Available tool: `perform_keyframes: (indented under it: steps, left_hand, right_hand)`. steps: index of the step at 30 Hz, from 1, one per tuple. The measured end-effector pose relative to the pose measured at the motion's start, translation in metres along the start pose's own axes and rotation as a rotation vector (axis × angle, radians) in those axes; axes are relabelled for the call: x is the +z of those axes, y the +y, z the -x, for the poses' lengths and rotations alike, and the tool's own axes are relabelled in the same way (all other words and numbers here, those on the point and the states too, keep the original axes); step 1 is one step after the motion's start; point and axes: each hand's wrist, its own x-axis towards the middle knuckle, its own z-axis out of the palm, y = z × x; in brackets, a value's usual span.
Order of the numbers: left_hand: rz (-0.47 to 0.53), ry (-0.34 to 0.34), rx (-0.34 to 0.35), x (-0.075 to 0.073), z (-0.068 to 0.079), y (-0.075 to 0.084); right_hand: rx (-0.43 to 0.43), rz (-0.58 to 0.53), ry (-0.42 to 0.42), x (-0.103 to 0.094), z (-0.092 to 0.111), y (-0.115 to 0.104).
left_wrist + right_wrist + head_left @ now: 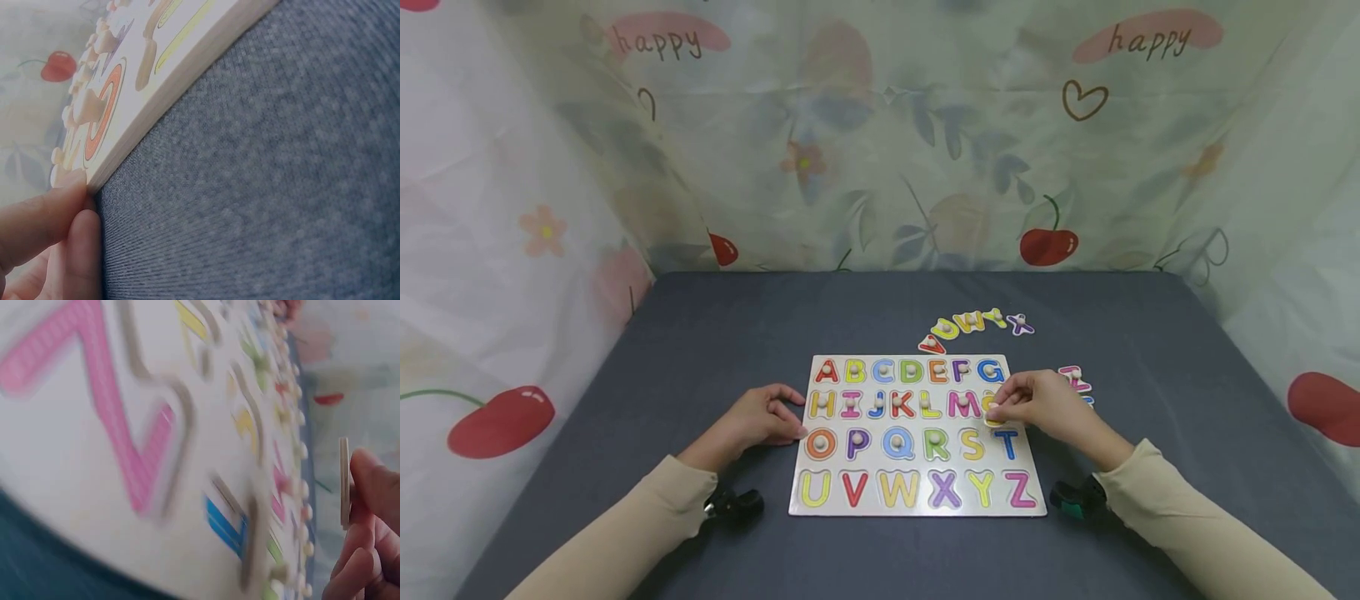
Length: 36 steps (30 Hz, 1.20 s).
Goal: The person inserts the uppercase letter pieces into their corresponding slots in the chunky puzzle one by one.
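From where I stand, the left hand [766, 418] touches the left edge of the alphabet puzzle board [917, 510] beside the orange O piece [820, 444], its fingers loosely bent and thumb apart from the forefinger. Toward the board's right side, the unfilled yellow S recess [972, 451] lies just left of and nearer the person than the yellowish letter piece [344, 481], held raised above the board. I can't tell which way its long axis runs. The right hand [1048, 408], much the nearer to that recess, pinches the piece between thumb and fingers. Farther right lies a pink letter piece [1074, 377].
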Motion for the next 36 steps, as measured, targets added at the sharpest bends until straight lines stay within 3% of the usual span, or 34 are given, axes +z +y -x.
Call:
perform_keyframes:
  steps: [19, 23, 36]
  left_hand:
    - [0.003, 0.003, 0.027, -0.001, 0.001, -0.001]
    - [0.002, 0.002, 0.024, 0.000, 0.001, -0.001]
    - [0.001, 0.000, 0.015, 0.000, 0.002, 0.000]
  right_hand:
    - [-0.014, 0.040, -0.032, 0.042, 0.013, -0.003]
    - [0.020, 0.032, -0.028, 0.046, 0.012, -0.003]
    - [0.009, 0.041, -0.025, 0.049, 0.011, -0.005]
